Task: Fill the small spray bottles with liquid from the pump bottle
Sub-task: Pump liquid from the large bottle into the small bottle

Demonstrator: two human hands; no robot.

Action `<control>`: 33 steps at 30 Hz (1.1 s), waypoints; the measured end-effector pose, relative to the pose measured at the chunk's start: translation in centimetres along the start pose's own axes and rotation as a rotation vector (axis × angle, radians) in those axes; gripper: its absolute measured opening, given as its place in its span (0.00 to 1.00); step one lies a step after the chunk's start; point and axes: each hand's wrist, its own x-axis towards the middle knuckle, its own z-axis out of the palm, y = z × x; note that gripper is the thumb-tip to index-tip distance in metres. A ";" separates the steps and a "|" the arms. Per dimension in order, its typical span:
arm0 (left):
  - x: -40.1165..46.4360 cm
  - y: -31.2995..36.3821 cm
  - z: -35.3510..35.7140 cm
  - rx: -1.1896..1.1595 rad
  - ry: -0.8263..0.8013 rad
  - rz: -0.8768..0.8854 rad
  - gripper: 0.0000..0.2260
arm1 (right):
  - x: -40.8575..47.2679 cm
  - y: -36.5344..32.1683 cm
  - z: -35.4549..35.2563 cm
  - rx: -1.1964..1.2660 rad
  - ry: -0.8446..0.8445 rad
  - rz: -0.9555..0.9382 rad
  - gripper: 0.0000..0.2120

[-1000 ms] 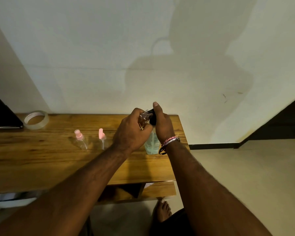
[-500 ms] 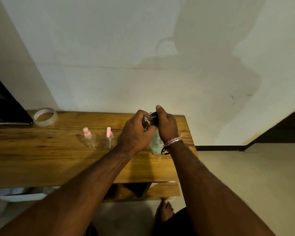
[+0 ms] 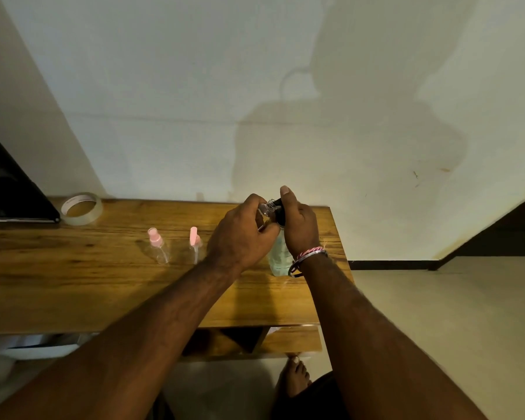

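Note:
The pump bottle (image 3: 278,257), clear with pale green liquid and a black pump head, stands near the right end of the wooden table (image 3: 73,286). My right hand (image 3: 299,224) grips its black pump head, thumb raised above it. My left hand (image 3: 241,237) holds a small clear spray bottle (image 3: 266,207) with its mouth up against the pump's spout. Left of my hands stand two more small clear bottles: one with a pink spray cap (image 3: 157,245) and one with a pink spray top sitting loosely in it (image 3: 195,244).
A roll of clear tape (image 3: 81,208) lies at the table's back left, beside a dark flat object (image 3: 12,189). The wall rises right behind the table. The table's right edge drops to the floor, and my bare foot (image 3: 294,377) shows below the front edge.
The camera view has shifted a little, so everything sits further right in the picture. Both hands keep the same hold at the pump head.

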 end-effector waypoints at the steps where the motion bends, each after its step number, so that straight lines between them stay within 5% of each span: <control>1: 0.1 0.1 0.0 0.013 0.003 0.005 0.13 | 0.0 0.1 -0.1 0.009 0.004 0.002 0.28; 9: 0.4 0.5 -0.2 0.120 -0.009 0.028 0.13 | 0.2 0.5 -0.5 -0.002 0.014 -0.042 0.26; 14: 0.5 0.8 -0.3 0.148 -0.007 0.062 0.13 | 0.2 0.5 -0.7 0.046 0.020 -0.020 0.35; 24: 1.2 1.6 0.4 0.201 -0.020 0.100 0.13 | 0.2 0.3 -1.7 0.088 0.079 0.054 0.23; 33: 1.0 1.3 0.5 0.160 0.001 0.091 0.15 | -0.1 -0.2 -1.2 0.075 0.049 0.033 0.26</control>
